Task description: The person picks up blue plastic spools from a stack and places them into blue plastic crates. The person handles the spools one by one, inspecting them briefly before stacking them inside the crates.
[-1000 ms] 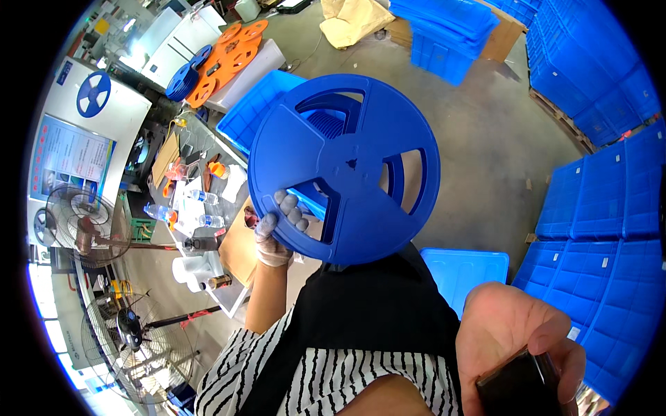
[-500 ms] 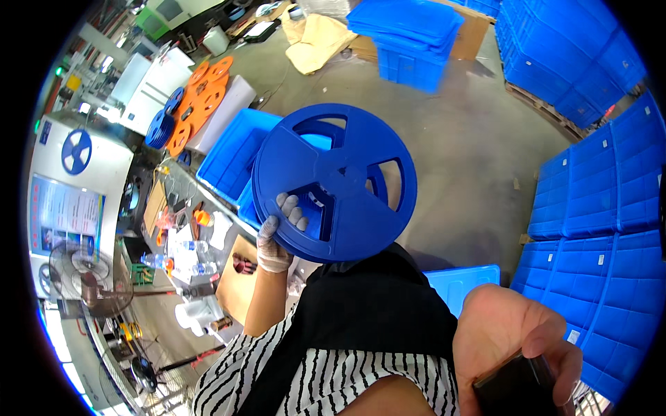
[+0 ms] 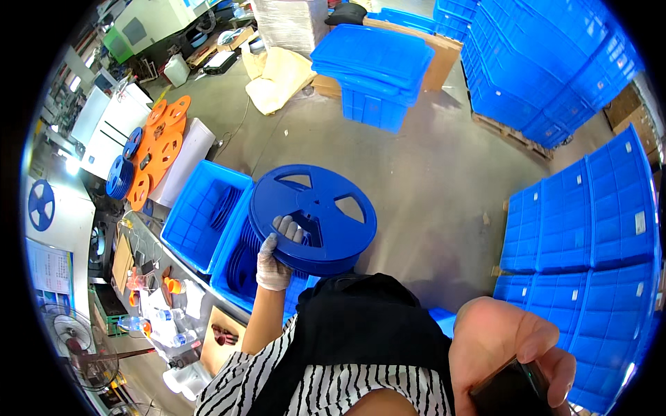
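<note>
My left hand [image 3: 275, 266], in a pale glove, grips a short stack of blue plastic reels [image 3: 340, 225] by the near left rim. Its fingertips show through a cut-out window of the top reel. Close to the camera at the lower right, my bare right hand [image 3: 499, 329] is curled round a black flat device [image 3: 512, 392], only part of which shows. Beneath and left of the held reels is a blue bin [image 3: 220, 269] with several more reels standing on edge. Another blue bin [image 3: 182, 225] beside it has a few reels at one side.
A workbench at left carries bottles [image 3: 166, 315], orange parts and a cardboard piece [image 3: 223, 340]. Orange reels [image 3: 165, 149] lie beyond it. Lidded blue bins [image 3: 374, 69] stand ahead, and tall stacks of blue crates [image 3: 583, 208] line the right. A fan [image 3: 76, 347] stands at left.
The view has shifted, and the reels now sit lower in it and tilt flatter, showing their stacked edges. More of the two bins is visible. Both hands keep their hold.
</note>
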